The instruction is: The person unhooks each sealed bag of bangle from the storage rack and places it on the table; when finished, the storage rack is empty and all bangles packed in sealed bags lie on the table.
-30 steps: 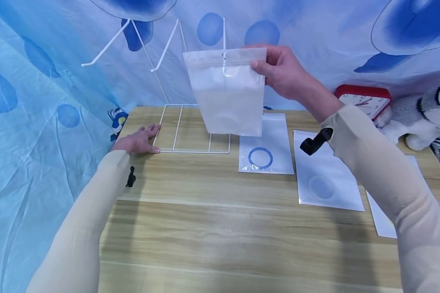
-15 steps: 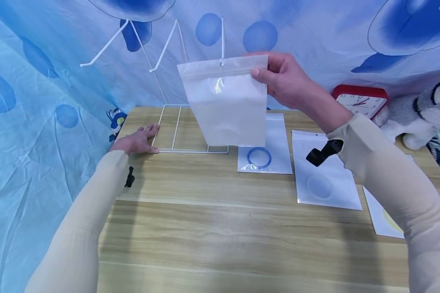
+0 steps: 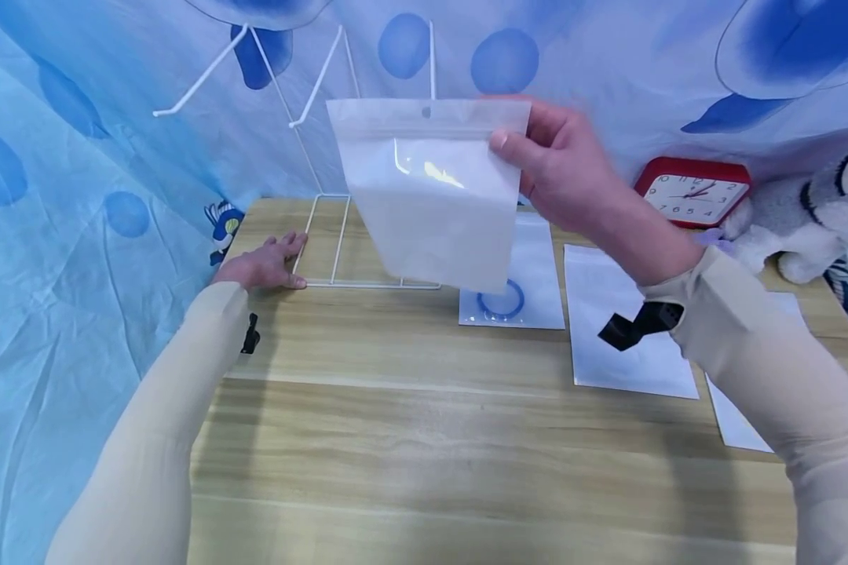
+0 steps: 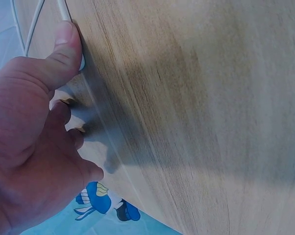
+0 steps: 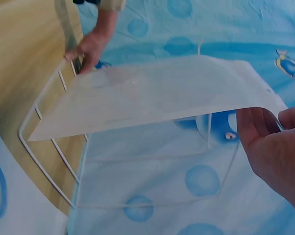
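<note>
My right hand (image 3: 561, 161) pinches the upper right edge of a white zip-top bag (image 3: 434, 208), thumb in front and fingers behind. The bag hangs in the air, its round hole near the middle of the top strip. Right behind it stands a white wire rack (image 3: 367, 286) with upward-slanting prongs; one prong (image 3: 433, 59) rises above the bag and its lower end is hidden. At the rack's left side my left hand (image 3: 263, 263) rests on the table with fingers spread. In the left wrist view its thumb (image 4: 65, 36) presses on the rack's wire corner.
Three more white bags lie on the wooden table: one with a blue ring (image 3: 544, 275), a second bag (image 3: 593, 314), and a third bag (image 3: 738, 416) partly under my right forearm. A red clock (image 3: 692, 192) and a plush dog (image 3: 820, 212) sit at the back right.
The bag has come off the prong that passed through its hole a second ago. My right hand has drawn it towards me and slightly down. My left hand stays at the rack.
</note>
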`<action>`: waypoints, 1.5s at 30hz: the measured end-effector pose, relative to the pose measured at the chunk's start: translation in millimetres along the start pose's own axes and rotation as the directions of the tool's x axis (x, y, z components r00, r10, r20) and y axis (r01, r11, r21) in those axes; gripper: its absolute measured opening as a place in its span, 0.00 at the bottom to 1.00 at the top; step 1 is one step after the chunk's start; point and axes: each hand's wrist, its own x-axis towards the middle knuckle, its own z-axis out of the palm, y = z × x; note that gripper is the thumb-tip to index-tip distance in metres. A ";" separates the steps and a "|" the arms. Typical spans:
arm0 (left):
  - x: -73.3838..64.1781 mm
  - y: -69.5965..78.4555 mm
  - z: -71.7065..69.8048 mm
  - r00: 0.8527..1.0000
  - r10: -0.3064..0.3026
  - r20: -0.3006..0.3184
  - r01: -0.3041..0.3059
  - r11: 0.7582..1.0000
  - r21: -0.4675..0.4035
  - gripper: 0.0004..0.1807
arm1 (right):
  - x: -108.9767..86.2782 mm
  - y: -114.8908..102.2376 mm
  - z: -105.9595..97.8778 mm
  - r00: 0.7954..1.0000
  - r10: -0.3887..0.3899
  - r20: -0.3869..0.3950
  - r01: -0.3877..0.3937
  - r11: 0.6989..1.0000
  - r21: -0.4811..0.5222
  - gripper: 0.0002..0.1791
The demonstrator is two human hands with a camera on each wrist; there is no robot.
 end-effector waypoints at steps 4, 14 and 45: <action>2.1 -1.3 1.4 1.000 -0.021 0.005 0.021 1.000 -0.001 0.52 | -12.2 14.7 8.6 0.998 0.064 -0.028 -0.064 0.998 0.003 0.19; 0.5 -1.9 2.2 1.000 0.006 -0.001 -0.006 1.000 -0.007 0.52 | -50.3 59.3 34.0 0.987 0.157 0.028 -0.155 0.986 -0.065 0.20; -4.9 -0.7 1.7 1.000 0.001 -0.021 -0.001 1.000 0.004 0.51 | -44.8 181.4 15.4 0.983 0.141 0.120 -0.056 0.845 -0.531 0.19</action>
